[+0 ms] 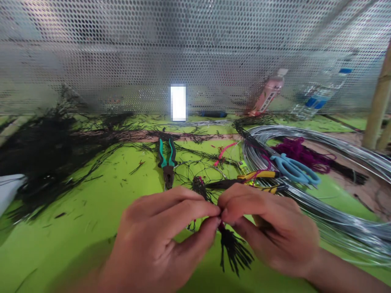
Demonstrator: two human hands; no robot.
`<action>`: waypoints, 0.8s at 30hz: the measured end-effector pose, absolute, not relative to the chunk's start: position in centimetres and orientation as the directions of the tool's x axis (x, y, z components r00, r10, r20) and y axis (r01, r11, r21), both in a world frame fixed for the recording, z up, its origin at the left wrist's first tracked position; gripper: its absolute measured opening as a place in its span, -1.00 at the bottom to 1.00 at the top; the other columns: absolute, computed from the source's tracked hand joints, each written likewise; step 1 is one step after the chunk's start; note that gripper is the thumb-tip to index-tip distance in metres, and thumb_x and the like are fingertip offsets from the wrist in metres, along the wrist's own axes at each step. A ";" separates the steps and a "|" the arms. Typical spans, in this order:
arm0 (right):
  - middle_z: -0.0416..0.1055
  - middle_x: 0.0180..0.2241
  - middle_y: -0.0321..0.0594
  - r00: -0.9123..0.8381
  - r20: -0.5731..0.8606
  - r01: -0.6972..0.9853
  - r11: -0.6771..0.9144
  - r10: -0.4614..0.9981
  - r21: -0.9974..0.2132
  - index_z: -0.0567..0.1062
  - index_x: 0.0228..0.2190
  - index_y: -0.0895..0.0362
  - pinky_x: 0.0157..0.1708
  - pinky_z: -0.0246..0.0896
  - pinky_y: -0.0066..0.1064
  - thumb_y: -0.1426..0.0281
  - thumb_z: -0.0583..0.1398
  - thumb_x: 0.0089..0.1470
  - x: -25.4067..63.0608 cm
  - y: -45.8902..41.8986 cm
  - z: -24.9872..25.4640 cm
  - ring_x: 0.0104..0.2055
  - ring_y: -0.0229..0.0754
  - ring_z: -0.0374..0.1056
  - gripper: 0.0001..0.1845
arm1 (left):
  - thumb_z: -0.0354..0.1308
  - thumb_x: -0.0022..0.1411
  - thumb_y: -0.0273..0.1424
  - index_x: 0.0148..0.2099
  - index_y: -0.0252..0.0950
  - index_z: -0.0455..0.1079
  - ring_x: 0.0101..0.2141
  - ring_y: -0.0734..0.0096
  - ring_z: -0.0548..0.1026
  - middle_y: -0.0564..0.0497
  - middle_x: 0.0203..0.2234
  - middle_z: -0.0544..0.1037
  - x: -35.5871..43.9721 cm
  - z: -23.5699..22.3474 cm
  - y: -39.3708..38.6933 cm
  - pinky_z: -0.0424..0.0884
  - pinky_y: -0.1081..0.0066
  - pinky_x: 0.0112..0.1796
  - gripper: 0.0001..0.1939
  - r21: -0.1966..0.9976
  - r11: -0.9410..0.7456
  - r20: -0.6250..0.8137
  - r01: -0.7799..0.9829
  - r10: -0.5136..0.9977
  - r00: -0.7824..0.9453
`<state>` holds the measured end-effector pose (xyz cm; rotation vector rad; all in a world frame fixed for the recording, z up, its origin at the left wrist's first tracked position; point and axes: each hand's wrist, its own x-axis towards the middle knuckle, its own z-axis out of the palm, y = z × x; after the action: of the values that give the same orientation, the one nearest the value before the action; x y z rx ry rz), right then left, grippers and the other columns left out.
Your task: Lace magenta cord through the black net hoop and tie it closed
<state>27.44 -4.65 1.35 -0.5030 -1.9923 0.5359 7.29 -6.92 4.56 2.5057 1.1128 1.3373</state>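
Note:
A bundle of black cords [233,246] with a frayed, tassel-like lower end lies between my hands over the green surface. My left hand [174,232] pinches at its middle with thumb and forefinger. Right against those fingertips, my right hand [269,228] is closed in a pinch at the same spot. A bit of purple thread shows there, but the exact thing between the fingertips is hidden. Above my fingers, the bundle's upper part [199,186] carries small purple spots. Just beyond my right hand lie pliers with yellow and black handles [259,175].
Teal-handled pliers [167,162] lie ahead. To the right are coiled silver wire [253,140], blue scissors [295,169] and purple cord [301,154]. Black fibres [39,158] heap up on the left. A pink bottle [269,93] and a clear bottle [320,95] lean against the perforated metal wall [122,53].

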 end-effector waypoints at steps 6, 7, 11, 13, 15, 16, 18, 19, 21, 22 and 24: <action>0.59 -0.36 -0.24 -0.445 0.692 0.144 0.808 0.568 -0.571 0.50 -0.23 0.08 -0.35 0.47 -0.49 0.66 0.17 0.17 27.3 -4.5 1.5 -0.33 -0.26 0.54 -0.74 | 0.28 0.22 -0.51 -0.25 -0.13 0.52 -0.50 0.47 0.65 0.18 -0.41 0.70 6.6 4.4 -7.0 0.65 0.53 -0.31 -0.86 0.145 -0.733 0.730 0.665 0.533 0.428; 0.59 -0.36 -0.24 -0.455 0.687 0.147 0.808 0.567 -0.570 0.50 -0.23 0.08 -0.35 0.47 -0.49 0.66 0.18 0.18 27.3 -4.5 1.6 -0.32 -0.26 0.54 -0.75 | 0.27 0.21 -0.52 -0.27 -0.12 0.51 -0.51 0.48 0.65 0.18 -0.43 0.69 6.7 4.3 -7.0 0.65 0.54 -0.31 -0.85 0.144 -0.727 0.731 0.671 0.535 0.424; 0.57 -0.35 -0.24 -0.489 0.671 0.125 0.805 0.558 -0.579 0.50 -0.20 0.07 -0.35 0.46 -0.47 0.67 0.16 0.17 27.3 -4.8 1.7 -0.33 -0.26 0.52 -0.71 | 0.21 0.19 -0.58 -0.33 -0.16 0.48 -0.54 0.54 0.59 0.18 -0.48 0.65 7.2 4.4 -7.2 0.58 0.58 -0.39 -0.82 0.195 -0.731 0.727 0.654 0.556 0.404; 0.56 -0.35 -0.25 -0.486 0.657 0.118 0.788 0.577 -0.605 0.49 -0.16 0.05 -0.33 0.46 -0.43 0.66 0.16 0.16 27.4 -5.0 1.6 -0.32 -0.24 0.51 -0.67 | 0.23 0.14 -0.63 -0.35 -0.21 0.47 -0.55 0.57 0.58 0.16 -0.49 0.65 7.5 4.5 -7.2 0.55 0.60 -0.40 -0.81 0.177 -0.743 0.758 0.645 0.521 0.392; 0.55 -0.29 -0.22 -0.487 0.637 0.096 0.761 0.598 -0.641 0.48 -0.03 0.04 -0.26 0.47 -0.34 0.56 0.20 0.17 27.5 -5.1 1.3 -0.27 -0.18 0.51 -0.66 | 0.25 0.11 -0.65 -0.36 -0.24 0.47 -0.54 0.60 0.58 0.16 -0.48 0.65 7.6 4.6 -7.2 0.54 0.63 -0.38 -0.81 0.160 -0.752 0.780 0.640 0.493 0.385; 0.55 -0.26 -0.19 -0.489 0.632 0.083 0.753 0.602 -0.653 0.46 0.04 0.05 -0.23 0.48 -0.30 0.47 0.25 0.17 27.6 -5.1 1.1 -0.24 -0.14 0.51 -0.62 | 0.24 0.12 -0.65 -0.35 -0.24 0.46 -0.54 0.60 0.57 0.16 -0.48 0.65 7.7 4.6 -7.2 0.54 0.63 -0.38 -0.81 0.168 -0.751 0.782 0.638 0.496 0.377; 0.55 -0.22 -0.14 -0.500 0.633 0.059 0.753 0.591 -0.656 0.43 0.10 0.09 -0.23 0.47 -0.26 0.31 0.33 0.13 27.6 -5.1 1.0 -0.23 -0.10 0.50 -0.49 | 0.21 0.14 -0.64 -0.34 -0.22 0.45 -0.54 0.60 0.57 0.17 -0.48 0.64 7.6 4.7 -7.3 0.53 0.62 -0.40 -0.81 0.205 -0.747 0.766 0.632 0.524 0.372; 0.55 -0.23 -0.14 -0.506 0.639 0.055 0.760 0.580 -0.647 0.43 0.08 0.10 -0.26 0.46 -0.28 0.29 0.37 0.09 27.6 -5.1 1.0 -0.25 -0.10 0.49 -0.47 | 0.20 0.15 -0.64 -0.33 -0.21 0.44 -0.53 0.59 0.57 0.17 -0.48 0.64 7.5 4.7 -7.3 0.53 0.61 -0.40 -0.80 0.220 -0.742 0.755 0.633 0.541 0.371; 0.55 -0.27 -0.16 -0.513 0.639 0.076 0.772 0.573 -0.631 0.47 -0.01 0.12 -0.33 0.43 -0.33 0.39 0.36 0.07 27.4 -5.1 1.3 -0.31 -0.16 0.46 -0.56 | 0.18 0.15 -0.64 -0.32 -0.20 0.44 -0.52 0.59 0.57 0.17 -0.47 0.63 7.4 4.8 -7.3 0.53 0.61 -0.40 -0.80 0.267 -0.731 0.742 0.627 0.572 0.351; 0.55 -0.30 -0.17 -0.521 0.630 0.098 0.773 0.577 -0.627 0.48 -0.06 0.14 -0.36 0.40 -0.36 0.48 0.32 0.06 27.2 -5.2 1.5 -0.34 -0.19 0.44 -0.63 | 0.18 0.13 -0.64 -0.32 -0.20 0.43 -0.51 0.60 0.57 0.17 -0.47 0.63 7.4 4.8 -7.2 0.52 0.62 -0.40 -0.79 0.301 -0.727 0.737 0.617 0.588 0.334; 0.53 -0.35 -0.19 -0.529 0.599 0.149 0.760 0.602 -0.633 0.49 -0.15 0.17 -0.41 0.34 -0.39 0.59 0.23 0.03 27.0 -5.3 1.8 -0.38 -0.22 0.40 -0.70 | 0.17 0.11 -0.65 -0.33 -0.21 0.42 -0.51 0.64 0.55 0.17 -0.48 0.60 7.4 4.8 -7.1 0.50 0.67 -0.40 -0.79 0.377 -0.730 0.725 0.570 0.615 0.309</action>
<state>26.99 -5.28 1.80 -0.5618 -2.0802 0.6567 7.45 -7.12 4.80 2.5016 1.1341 1.4212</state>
